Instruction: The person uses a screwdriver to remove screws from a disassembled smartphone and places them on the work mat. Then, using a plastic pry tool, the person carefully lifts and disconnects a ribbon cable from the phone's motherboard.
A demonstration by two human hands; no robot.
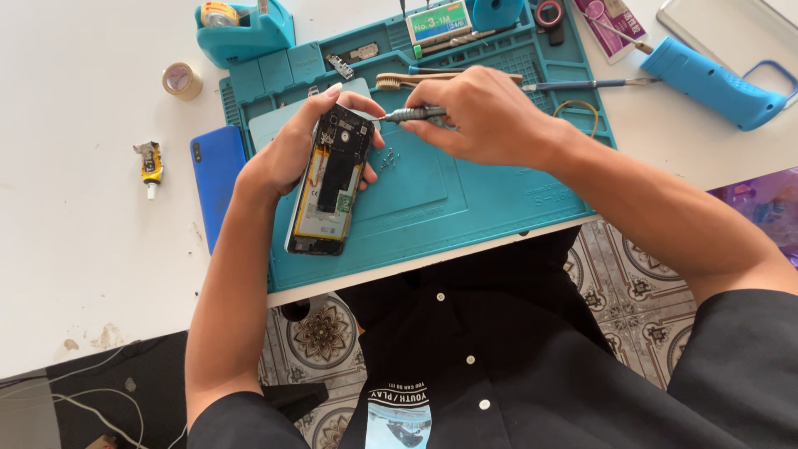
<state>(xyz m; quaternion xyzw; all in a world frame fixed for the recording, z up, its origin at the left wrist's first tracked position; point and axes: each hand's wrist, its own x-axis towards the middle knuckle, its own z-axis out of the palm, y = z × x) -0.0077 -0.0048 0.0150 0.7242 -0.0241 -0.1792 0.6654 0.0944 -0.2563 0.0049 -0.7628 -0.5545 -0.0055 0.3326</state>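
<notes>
Opened black smartphone with its back cover off [328, 183] sits tilted in my left hand [287, 154], fingers wrapped around its upper edges, its lower end resting on the teal silicone repair mat [465, 199]. My right hand [486, 116] is closed around a slim grey metal screwdriver [413, 114], whose tip meets the phone's top corner. Tiny screws [389, 158] lie on the mat just beside the phone. Left of the mat, on the white worktop [75, 166], lies a blue phone back cover [216, 175], then a small yellow glue tube [150, 165]. A wooden-handled brush [407, 79] lies beyond my right hand.
</notes>
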